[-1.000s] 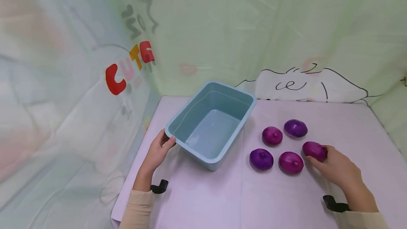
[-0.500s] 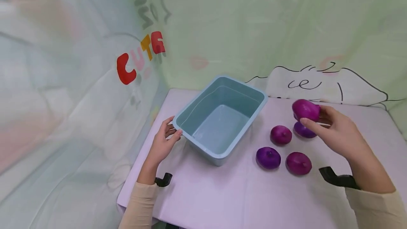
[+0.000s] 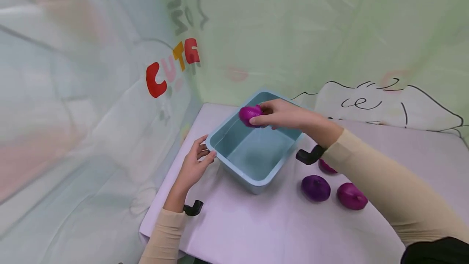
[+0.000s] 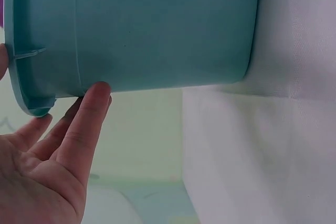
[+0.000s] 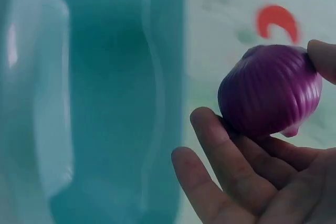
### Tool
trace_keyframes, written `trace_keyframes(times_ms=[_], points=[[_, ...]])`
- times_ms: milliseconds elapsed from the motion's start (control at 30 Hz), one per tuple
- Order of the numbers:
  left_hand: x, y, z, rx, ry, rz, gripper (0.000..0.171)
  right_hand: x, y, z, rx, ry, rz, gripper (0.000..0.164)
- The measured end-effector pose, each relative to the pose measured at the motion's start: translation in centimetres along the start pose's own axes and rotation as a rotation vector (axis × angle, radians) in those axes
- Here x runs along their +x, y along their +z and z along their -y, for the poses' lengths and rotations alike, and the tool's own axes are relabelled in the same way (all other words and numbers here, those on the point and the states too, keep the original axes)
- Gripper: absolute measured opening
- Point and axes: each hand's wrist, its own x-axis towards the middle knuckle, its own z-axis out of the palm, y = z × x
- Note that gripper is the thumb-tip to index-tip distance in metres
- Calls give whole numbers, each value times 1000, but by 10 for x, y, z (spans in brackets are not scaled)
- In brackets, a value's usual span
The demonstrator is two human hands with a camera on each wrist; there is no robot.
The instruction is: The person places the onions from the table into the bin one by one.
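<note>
In the head view my right hand (image 3: pixel 282 113) holds a magenta-purple onion (image 3: pixel 250 115) over the open light-blue plastic tub (image 3: pixel 238 169). The right wrist view shows this ribbed onion (image 5: pixel 270 93) pinched between thumb and fingertips, with the smaller fingers spread below. My left hand (image 3: pixel 194 164) grips the tub's near-left corner, thumb at the rim. From the left wrist, the fingers (image 4: pixel 86 124) press against the tub's outer wall under the lip. The visible inside of the tub has nothing in it.
Right of the tub, a dark purple onion (image 3: pixel 316 188) and a magenta onion (image 3: pixel 352 196) lie on the pale table cover (image 3: pixel 242 227). Another onion (image 3: pixel 327 167) is partly hidden by the right forearm. Printed curtains (image 3: pixel 278 31) hang behind and at the left.
My right hand has lifted the onion off the table and carried it left over the tub. The left hand has stayed at the tub's corner. The head view has shifted slightly.
</note>
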Motion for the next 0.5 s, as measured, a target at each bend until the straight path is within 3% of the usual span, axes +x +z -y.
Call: trace_keyframes(times_ms=[200,500], points=[[0,6,0,0,0,14,69,45,34,4,-58,112,215,67],[-1,12,-5,43,-17,15,69,70,69,6,-209,187,311,64]])
